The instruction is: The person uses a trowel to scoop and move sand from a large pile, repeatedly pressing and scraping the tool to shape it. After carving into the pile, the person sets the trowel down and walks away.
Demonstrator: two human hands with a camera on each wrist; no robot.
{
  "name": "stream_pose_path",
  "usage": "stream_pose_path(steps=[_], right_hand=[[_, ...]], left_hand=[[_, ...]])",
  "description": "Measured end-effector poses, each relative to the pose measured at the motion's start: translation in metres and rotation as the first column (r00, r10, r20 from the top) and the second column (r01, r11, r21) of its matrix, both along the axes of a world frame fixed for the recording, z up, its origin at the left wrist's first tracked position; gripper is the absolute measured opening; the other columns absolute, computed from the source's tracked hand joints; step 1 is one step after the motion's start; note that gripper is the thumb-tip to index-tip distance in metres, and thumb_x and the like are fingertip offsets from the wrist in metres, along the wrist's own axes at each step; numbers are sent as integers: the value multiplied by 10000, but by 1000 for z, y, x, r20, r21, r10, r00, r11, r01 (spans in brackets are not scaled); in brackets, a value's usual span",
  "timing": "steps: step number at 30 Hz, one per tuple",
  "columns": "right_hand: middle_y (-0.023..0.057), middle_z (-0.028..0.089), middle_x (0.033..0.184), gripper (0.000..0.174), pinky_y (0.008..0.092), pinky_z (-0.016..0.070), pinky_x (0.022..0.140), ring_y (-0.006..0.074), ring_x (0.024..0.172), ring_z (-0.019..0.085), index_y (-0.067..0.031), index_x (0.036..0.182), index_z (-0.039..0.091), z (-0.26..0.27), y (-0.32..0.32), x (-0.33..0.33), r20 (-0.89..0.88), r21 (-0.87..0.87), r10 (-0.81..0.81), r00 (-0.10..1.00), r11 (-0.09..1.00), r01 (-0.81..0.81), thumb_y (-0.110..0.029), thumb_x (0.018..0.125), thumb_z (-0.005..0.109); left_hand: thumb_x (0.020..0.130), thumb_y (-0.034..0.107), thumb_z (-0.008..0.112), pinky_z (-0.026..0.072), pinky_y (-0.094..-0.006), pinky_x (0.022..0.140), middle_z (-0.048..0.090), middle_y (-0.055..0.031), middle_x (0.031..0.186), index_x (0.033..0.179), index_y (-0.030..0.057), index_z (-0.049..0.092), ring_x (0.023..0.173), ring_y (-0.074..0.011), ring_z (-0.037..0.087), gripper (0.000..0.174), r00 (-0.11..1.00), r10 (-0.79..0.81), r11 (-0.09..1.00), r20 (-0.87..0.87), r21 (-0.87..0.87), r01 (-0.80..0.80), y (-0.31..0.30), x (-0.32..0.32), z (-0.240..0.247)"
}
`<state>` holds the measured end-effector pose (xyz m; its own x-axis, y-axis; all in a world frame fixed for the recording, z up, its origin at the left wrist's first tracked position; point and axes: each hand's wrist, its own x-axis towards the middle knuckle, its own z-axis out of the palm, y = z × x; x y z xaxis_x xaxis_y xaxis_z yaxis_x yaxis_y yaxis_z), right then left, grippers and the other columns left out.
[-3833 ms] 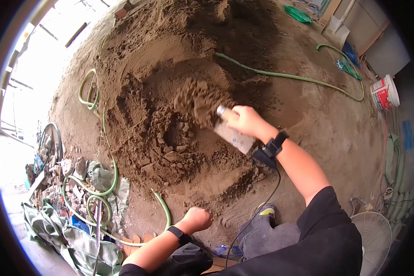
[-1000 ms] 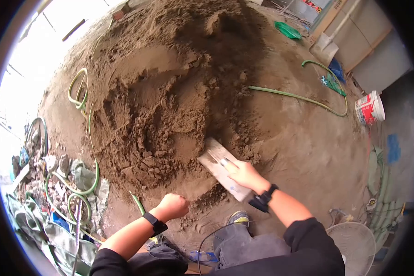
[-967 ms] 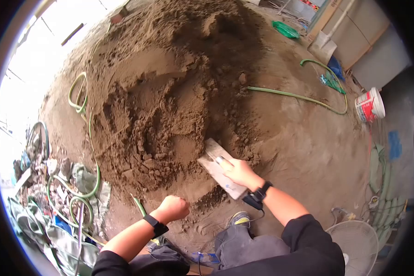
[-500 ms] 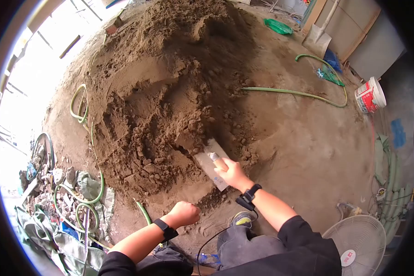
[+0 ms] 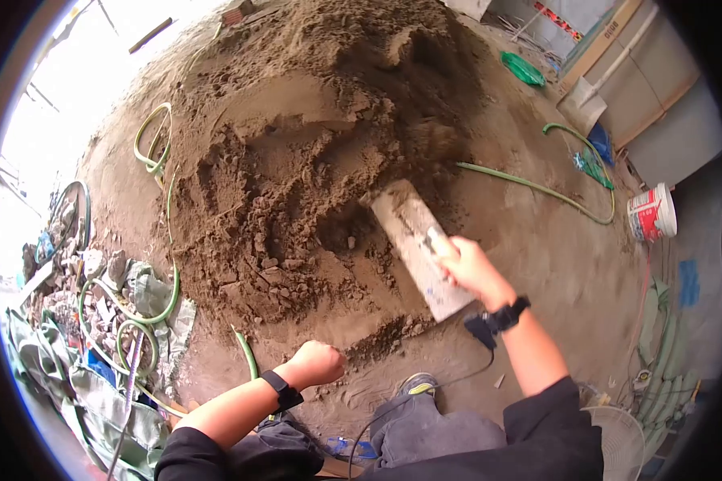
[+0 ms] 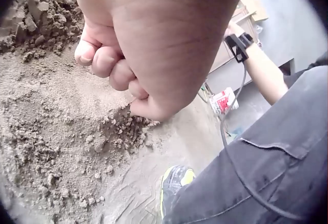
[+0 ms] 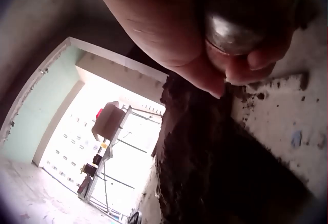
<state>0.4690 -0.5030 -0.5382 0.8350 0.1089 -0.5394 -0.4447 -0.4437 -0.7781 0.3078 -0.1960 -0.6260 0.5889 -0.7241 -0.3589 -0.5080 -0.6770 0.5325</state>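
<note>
- Two hands in view. Right hand (image 5: 467,266) is wrapped round the handle (image 7: 240,18) of a plastering trowel (image 5: 415,240). Fingers and thumb curl tight on the handle's metal end, seen close in the right wrist view.
- Trowel blade is pale and flat, held over the sand. Its far end is at the lip of the hollow (image 5: 338,231) in the sand pile (image 5: 313,96). Head view shows the upper face mostly bare. Right wrist view shows dark sand against the blade; on it or behind it, I cannot tell.
- Left hand (image 6: 148,45) is a closed fist with nothing visible inside it. It sits low over the loose sand at the foot of the pile, near the shoe (image 5: 415,383). Contact with the ground: cannot tell.
- Done, judged from the lie of the sand: a hollow is cut into the near flank. Broken clods (image 5: 285,272) are heaped round it, and a smoother apron lies below.
- Left: most of the pile stands uncut above and behind the hollow. Judged early to midway at best.
- Surroundings: green hose (image 5: 537,188) runs across the right slope, with a bucket (image 5: 651,212) beyond it. Fan (image 5: 618,429) at lower right, rubble and sacking (image 5: 96,280) at left.
</note>
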Motion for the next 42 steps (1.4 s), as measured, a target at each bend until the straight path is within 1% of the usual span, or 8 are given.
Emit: stream_pose_path(steps=[6,16,22,26,33,38,40,42], right_hand=[[62,597,686,206,287,458,468,121,496,556,20,961,583,-41,37,-39,-44,23,25,999,999,-24,-104,811,650],[235,650,826,348,424,501,693,398,810,638,16,908,614,-150,108,13,327,-157,-32,944,984,88,-279,756,718],[125,670,787,333,341,510,644,216,686,649,-1,1057,615,-140,74,-34,421,64,-86,903,996,64,-214,815,699],[6,588,701,263,232,445,467,63,519,533,13,1077,589,-70,43,-54,105,277,-202,974,946,166,-102,852,660],[71,626,719,173,296,489,519,145,576,594,0,949,605,34,26,44,418,-169,-16,908,981,95,-103,829,674],[133,670,773,231,429,509,577,299,703,666,-105,1055,608,49,7,92,362,-917,637,681,376,136,-166,841,546],[128,669,781,208,439,507,578,312,719,667,-117,1040,621,52,-11,88,271,-956,636,723,268,122,-194,871,527],[143,662,775,244,459,501,581,340,708,659,-97,1081,619,56,-37,85,346,-923,660,667,368,114,-196,868,553]], left_hand=[[778,269,546,524,-446,604,627,-126,654,664,71,602,632,-328,635,235,998,9,1000,-57,28,-7,6,-11,-11],[793,275,533,519,-456,616,634,-131,668,684,69,625,647,-338,635,250,996,13,999,-89,46,-9,8,-38,-12],[771,264,548,513,-436,578,624,-125,642,654,71,595,622,-320,634,231,998,-57,997,14,59,56,4,-21,-5],[788,273,534,517,-442,581,633,-130,664,675,78,612,633,-325,638,238,999,-41,998,-33,37,42,4,-25,-4],[800,285,525,518,-446,585,641,-129,676,706,86,627,643,-324,644,243,991,-94,994,-95,50,99,0,-25,-12],[753,207,539,524,-425,586,662,-122,681,669,96,653,653,-305,662,180,997,-67,997,-28,33,68,-7,-12,-1],[755,212,542,524,-419,582,664,-117,682,679,95,656,649,-298,665,180,998,-65,997,-23,46,66,-4,-8,-2],[799,295,533,521,-447,602,638,-138,667,693,81,619,645,-336,642,255,998,6,1000,-69,-18,-8,1,-11,-12]])
